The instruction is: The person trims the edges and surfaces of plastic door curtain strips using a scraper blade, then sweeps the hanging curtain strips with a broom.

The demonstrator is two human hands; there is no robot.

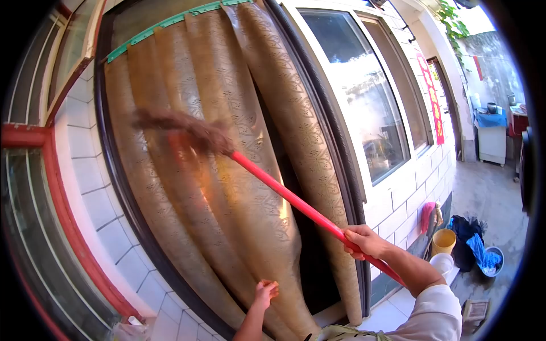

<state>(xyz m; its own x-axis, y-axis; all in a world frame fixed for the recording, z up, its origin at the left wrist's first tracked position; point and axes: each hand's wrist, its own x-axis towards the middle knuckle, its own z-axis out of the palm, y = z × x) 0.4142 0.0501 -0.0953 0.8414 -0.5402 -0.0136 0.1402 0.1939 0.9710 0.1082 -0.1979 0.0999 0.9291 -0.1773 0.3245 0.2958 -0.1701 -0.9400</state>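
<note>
My right hand [364, 241] is closed around the red pole of a long-handled duster [296, 199]. The pole slants up to the left. Its fluffy brown head [187, 128], smeared by motion, is in front of a brown patterned strip curtain [227, 96]; whether they touch, I cannot tell. The curtain hangs in wide strips from a green rail [165, 24], with a dark gap between strips at the right. Low down, my left hand [265, 292] is raised before the curtain, its fingers loosely bent and nothing visible in them.
A dark door frame [335, 119] borders the curtain. To its right is a white-framed window [369, 91]. A yellow bucket [443, 241], a white bucket [441, 263] and a basin with blue cloth [490, 261] stand on the ground. Red-framed panes [40, 227] are at left.
</note>
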